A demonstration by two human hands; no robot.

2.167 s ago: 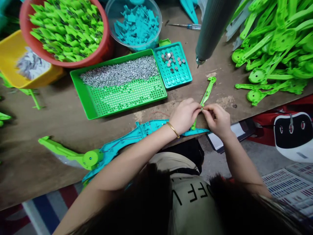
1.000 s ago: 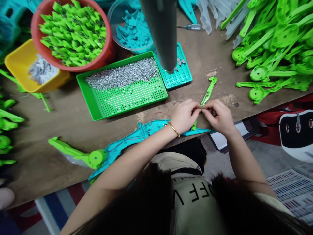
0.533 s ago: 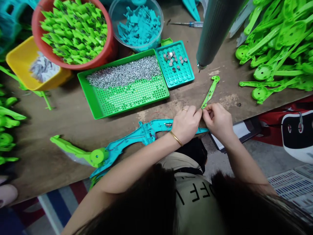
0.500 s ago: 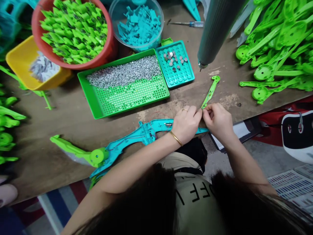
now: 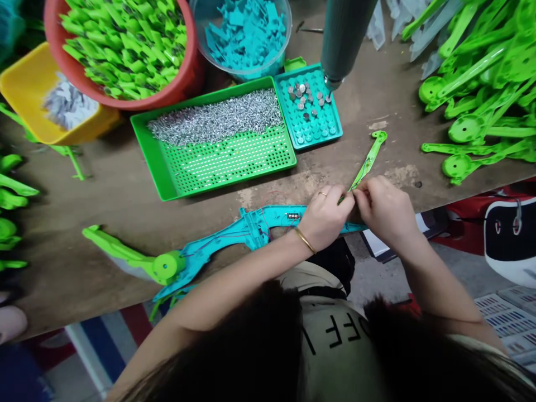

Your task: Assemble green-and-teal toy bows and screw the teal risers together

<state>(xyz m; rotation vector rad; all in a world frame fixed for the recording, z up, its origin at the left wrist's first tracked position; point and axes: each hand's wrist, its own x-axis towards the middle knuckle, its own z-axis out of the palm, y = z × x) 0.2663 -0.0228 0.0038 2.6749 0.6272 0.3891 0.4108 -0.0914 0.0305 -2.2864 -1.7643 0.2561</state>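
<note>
My left hand (image 5: 329, 218), with a ring and a gold bangle, is closed at the near end of a slim light-green plastic limb (image 5: 368, 159) that has thin wires in it. My right hand (image 5: 385, 212) meets it there, thumb and fingers pinched together; whatever lies between them is too small and hidden to make out. Under my left hand and forearm runs a blue curved bow-shaped shell (image 5: 218, 237), holding a small metal spring-like part (image 5: 293, 216) and thin red wires. A bright-green limb (image 5: 125, 254) is joined to its left end.
A grey powered screwdriver (image 5: 347, 39) hangs above the bench. Behind my hands stand a green tray (image 5: 226, 173) of screws, a blue tray (image 5: 312, 137) with metal discs, a red tub (image 5: 195, 61), a clear tub (image 5: 288, 28) and a yellow bin (image 5: 25, 95). Green limbs (image 5: 473, 128) are heaped right.
Both hands stay together at the limb's near end, with small finger shifts. The view has moved slightly, and the hanging screwdriver now appears farther left, over the blue tray's corner.
</note>
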